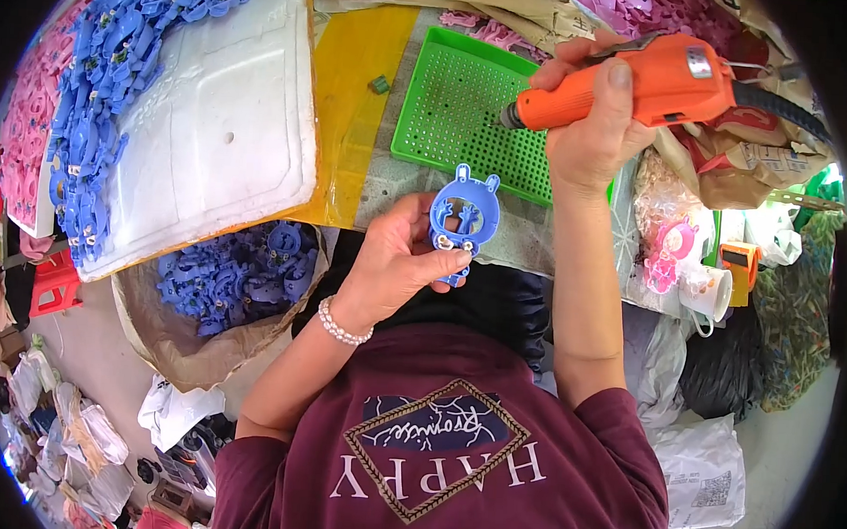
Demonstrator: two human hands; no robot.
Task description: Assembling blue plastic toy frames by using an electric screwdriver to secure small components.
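Observation:
My left hand [395, 263] grips a blue plastic part [464, 189] between thumb and fingers, low in front of my body. The part is ring-shaped, with two small ears on top, thin figures inside the ring and a narrow stem below. Wrapped around an orange electric screwdriver [653, 85], my right hand [595, 130] is up at the right. The tool's dark tip points left over a green perforated basket [421, 99], apart from the blue part. A black cord runs from its back end to the right.
A white foam board [232, 95] carries heaped blue parts [120, 72] at the left. Below it, a sack [138, 318] holds more blue parts. Pink parts [31, 153] lie far left. At the right are a pink figure [672, 247], a white cup [708, 294] and bags.

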